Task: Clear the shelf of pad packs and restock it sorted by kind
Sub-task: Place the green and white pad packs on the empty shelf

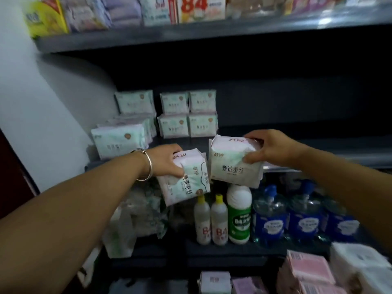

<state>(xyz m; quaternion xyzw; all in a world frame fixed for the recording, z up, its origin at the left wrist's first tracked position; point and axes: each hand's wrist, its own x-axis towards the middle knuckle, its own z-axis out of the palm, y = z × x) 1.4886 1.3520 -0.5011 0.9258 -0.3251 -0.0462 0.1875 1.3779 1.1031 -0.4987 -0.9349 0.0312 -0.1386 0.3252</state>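
white bottles [211,223], green bottle [239,215], blue jugs [305,217]

Pad packs [179,115] on shelf [318,145], bottles [238,215] below.

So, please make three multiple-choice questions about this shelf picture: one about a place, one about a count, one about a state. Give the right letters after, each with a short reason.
1. Where do the small white bottles with yellow caps stand?
A. on the top shelf
B. on the shelf below the pad packs
C. in the left hand

2. How many of these yellow-capped bottles are there?
A. two
B. four
C. six

3. What is the state of the hands?
A. both hang free
B. only the right one holds something
C. each grips a bundle of pad packs

Answers:
1 B: they stand under the middle shelf, beside the green-labelled bottle.
2 A: only two yellow caps show.
3 C: the left hand grips the left bundle, and the right hand grips the right bundle.
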